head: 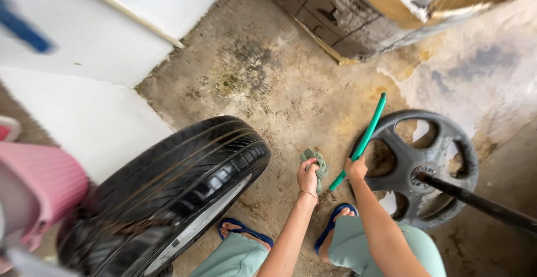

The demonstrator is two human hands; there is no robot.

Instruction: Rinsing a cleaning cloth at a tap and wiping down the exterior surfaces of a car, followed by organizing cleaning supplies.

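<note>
- Green cloth (316, 162) — crumpled, faded, bunched in the clenched left hand (307, 177), above the stained concrete floor (279, 87).
- Green hose (362, 140) — thin, smooth, slanting upward, gripped low down by the right hand (356, 169), just beside the grey wheel cover (422, 168).
- Black tyre (173, 193) to the left, leaning.

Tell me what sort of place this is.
Probably a home garage or yard corner used for washing car parts. It has a stained concrete floor, a tyre standing upright, a wheel cover lying flat, and a green hose in the right hand.
</note>
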